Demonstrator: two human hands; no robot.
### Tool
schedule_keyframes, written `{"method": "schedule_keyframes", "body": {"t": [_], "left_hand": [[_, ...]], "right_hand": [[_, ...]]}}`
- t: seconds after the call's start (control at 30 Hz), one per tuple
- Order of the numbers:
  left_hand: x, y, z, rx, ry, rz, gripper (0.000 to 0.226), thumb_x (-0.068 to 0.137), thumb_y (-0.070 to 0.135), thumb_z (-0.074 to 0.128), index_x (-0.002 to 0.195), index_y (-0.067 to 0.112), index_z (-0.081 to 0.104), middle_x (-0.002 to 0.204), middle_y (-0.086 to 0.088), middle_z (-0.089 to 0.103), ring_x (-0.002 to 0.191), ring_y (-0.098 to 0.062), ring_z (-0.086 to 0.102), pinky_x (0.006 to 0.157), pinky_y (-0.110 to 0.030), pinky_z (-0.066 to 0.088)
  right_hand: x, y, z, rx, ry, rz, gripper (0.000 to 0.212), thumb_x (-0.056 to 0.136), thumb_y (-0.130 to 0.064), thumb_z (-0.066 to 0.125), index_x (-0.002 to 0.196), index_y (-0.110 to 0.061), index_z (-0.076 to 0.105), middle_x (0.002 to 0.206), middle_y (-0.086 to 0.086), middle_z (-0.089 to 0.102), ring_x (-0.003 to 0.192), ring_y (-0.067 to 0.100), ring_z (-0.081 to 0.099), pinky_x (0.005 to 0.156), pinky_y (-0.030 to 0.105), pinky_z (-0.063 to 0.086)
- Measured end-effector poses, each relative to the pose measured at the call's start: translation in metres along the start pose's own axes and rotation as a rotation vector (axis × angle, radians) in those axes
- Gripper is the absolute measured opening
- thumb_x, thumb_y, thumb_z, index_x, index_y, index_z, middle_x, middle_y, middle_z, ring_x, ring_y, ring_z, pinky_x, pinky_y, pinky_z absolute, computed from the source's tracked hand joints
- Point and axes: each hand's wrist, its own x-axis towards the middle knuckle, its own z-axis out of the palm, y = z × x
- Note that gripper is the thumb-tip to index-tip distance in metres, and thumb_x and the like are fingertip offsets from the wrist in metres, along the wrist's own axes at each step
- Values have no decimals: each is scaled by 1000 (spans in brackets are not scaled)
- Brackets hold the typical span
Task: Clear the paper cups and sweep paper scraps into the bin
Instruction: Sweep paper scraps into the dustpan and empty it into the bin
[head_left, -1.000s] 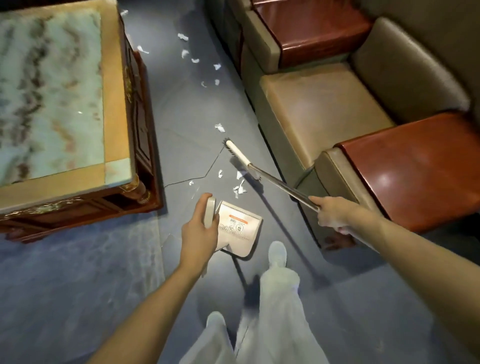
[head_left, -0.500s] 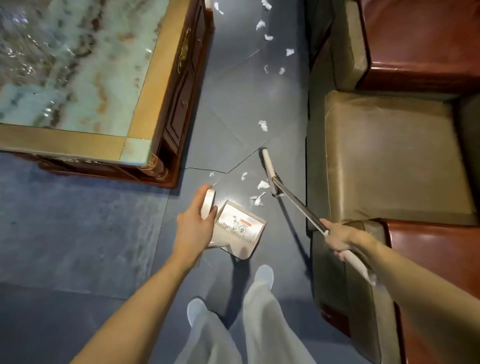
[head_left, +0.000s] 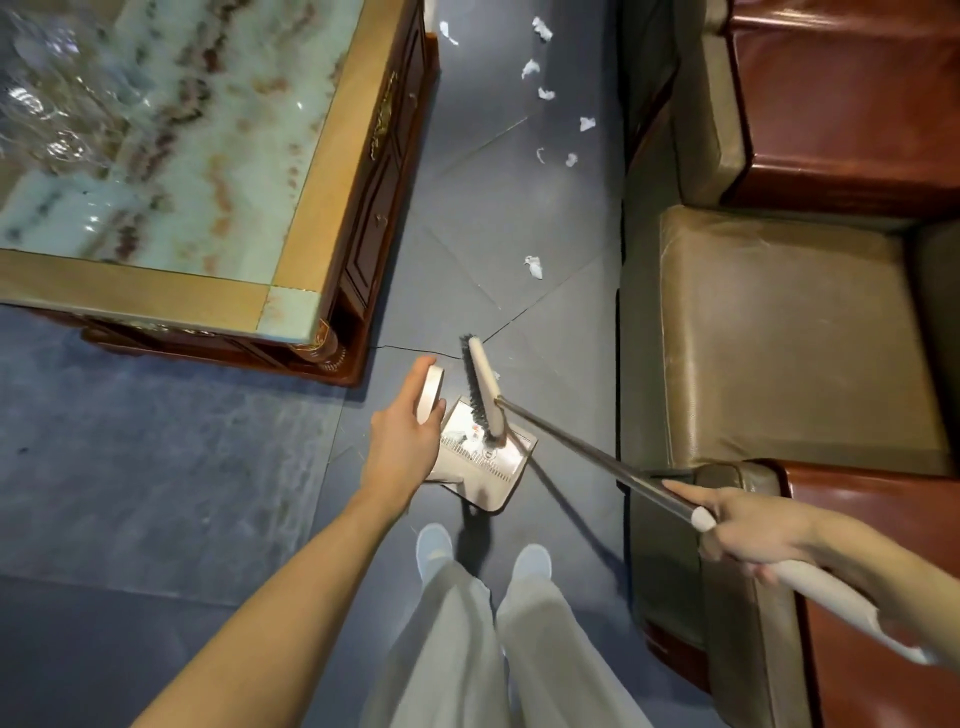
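Note:
My left hand (head_left: 402, 434) grips the upright beige handle (head_left: 430, 394) of a grey dustpan (head_left: 488, 460) that lies on the dark floor in front of my feet. My right hand (head_left: 748, 525) holds the long broom handle (head_left: 587, 449), with its forefinger stretched along the metal shaft. The broom head (head_left: 482, 392) lies over the dustpan's mouth, bristles to the left. One white paper scrap (head_left: 534, 266) lies on the floor beyond the broom. Several more paper scraps (head_left: 544, 93) are scattered further up the aisle.
A marble-topped wooden table (head_left: 291, 260) stands at the left, its corner close to my left hand. A brown and olive leather sofa (head_left: 779, 332) runs along the right. The aisle of dark floor tiles (head_left: 483, 208) lies between them.
The broom head has swept toward me and now lies over the dustpan. The scraps that lay before the pan's mouth are gone from the floor. My left hand has kept its grip.

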Motion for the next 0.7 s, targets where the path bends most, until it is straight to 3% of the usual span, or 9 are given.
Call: {"method": "schedule_keyframes", "body": {"t": [0.17,0.27,0.4,0.53,0.7], "left_hand": [[8,-20,-35,35,18,6,50,96,23,55,124,58,34,87,-13,64,71,-27,60,73,-44,53],[11,-38,-58,3,81,-30,46,95,22,56,126,52,39,95,-11,65,77,-30,61,75,-41,52],[27,-57,-85,-49,157,-85,44,94,20,57,130,43,47,99,-5,65,84,-32,62,79,-38,51],[54,-59,-101,-67,157,-76,41,94,17,56,126,42,48,97,-4,65,91,-37,62,86,-48,52],[69,-57,-112,-95,153,-77,41,93,18,56,120,47,47,92,-1,61,90,-36,62,80,-56,53]], "right_hand": [[20,-63,-26,-233,137,-43,81,88,1,45,151,-38,13,77,-1,57,40,14,55,40,24,48],[49,-107,-35,-411,217,-35,79,87,1,39,153,-31,12,105,11,63,46,16,58,41,22,49],[85,-161,-9,-580,215,-32,83,81,7,40,154,-25,15,109,19,66,71,28,66,62,33,55],[103,-185,37,-389,100,-68,78,85,6,31,152,-30,16,70,15,57,43,20,51,39,24,45],[81,-180,62,-167,-96,-44,83,86,5,37,147,-48,20,75,12,53,39,13,42,39,22,41]]}}
